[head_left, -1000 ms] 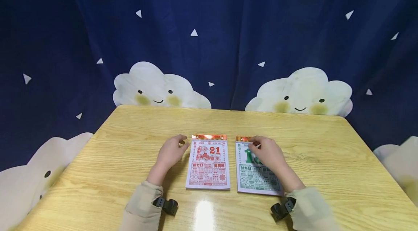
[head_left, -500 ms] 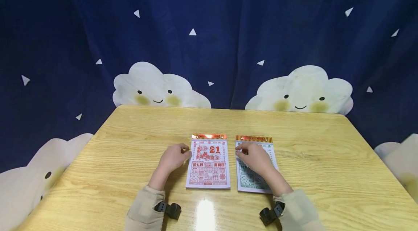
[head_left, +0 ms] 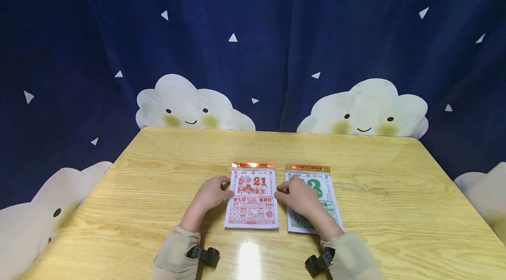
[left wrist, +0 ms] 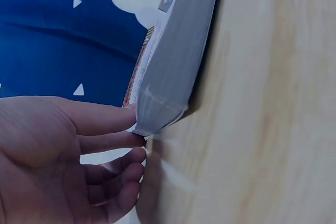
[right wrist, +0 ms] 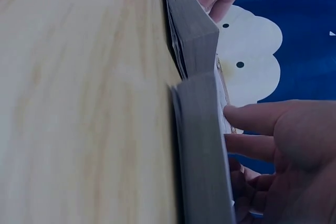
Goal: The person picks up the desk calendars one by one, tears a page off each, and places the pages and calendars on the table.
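Note:
Two thick tear-off calendars lie side by side on the wooden table. A red-printed calendar (head_left: 253, 209) showing 21 is on the left, and a green-printed calendar (head_left: 316, 187) is on the right. My left hand (head_left: 212, 193) is at the red calendar's left edge, thumb and forefinger extended against its side near a lower corner (left wrist: 157, 114) in the left wrist view. Reaching across the green calendar, my right hand (head_left: 298, 196) has its thumb and forefinger tips right at the red calendar's right edge. Part of the green page is hidden under that hand.
A pale wooden table (head_left: 178, 148) carries both calendars, with a narrow gap between them. Behind it hangs a dark blue curtain (head_left: 257, 42) printed with white clouds and triangles. Black cameras are strapped at both wrists, over beige sleeves (head_left: 175, 253).
My right hand has moved left and nearer, from the green calendar's top to the red calendar's right edge. My left hand has shifted slightly right, onto the red calendar's left edge.

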Action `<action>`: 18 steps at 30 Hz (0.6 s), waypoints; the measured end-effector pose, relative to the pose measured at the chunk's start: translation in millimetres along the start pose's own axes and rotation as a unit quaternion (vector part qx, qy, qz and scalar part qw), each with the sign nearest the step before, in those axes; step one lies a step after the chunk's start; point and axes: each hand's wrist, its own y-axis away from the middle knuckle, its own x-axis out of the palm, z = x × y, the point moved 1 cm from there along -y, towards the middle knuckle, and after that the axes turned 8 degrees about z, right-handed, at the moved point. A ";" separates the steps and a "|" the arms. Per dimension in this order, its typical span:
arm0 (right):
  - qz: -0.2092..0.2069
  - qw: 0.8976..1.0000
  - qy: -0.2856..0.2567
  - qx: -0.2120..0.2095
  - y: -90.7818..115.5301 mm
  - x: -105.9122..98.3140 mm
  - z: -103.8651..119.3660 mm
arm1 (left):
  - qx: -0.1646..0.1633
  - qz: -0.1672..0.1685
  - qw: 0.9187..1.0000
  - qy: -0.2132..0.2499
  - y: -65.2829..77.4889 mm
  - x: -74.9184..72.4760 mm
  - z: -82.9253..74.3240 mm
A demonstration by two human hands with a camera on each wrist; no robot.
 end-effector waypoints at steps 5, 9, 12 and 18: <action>-0.001 1.000 0.004 -0.002 -1.8 1.8 3.7 | 0.004 -0.017 0.999 0.040 -0.5 1.5 1.0; -0.008 0.999 -0.043 0.008 -2.2 2.8 2.2 | 0.008 -0.026 0.997 0.076 -0.8 2.2 1.0; -0.011 0.994 -0.107 0.029 -2.7 4.4 0.0 | 0.006 -0.024 0.993 0.113 -1.3 2.7 0.5; -0.019 0.981 -0.182 0.060 -4.0 6.6 -0.6 | 0.008 -0.031 0.976 0.217 -0.8 2.9 -2.1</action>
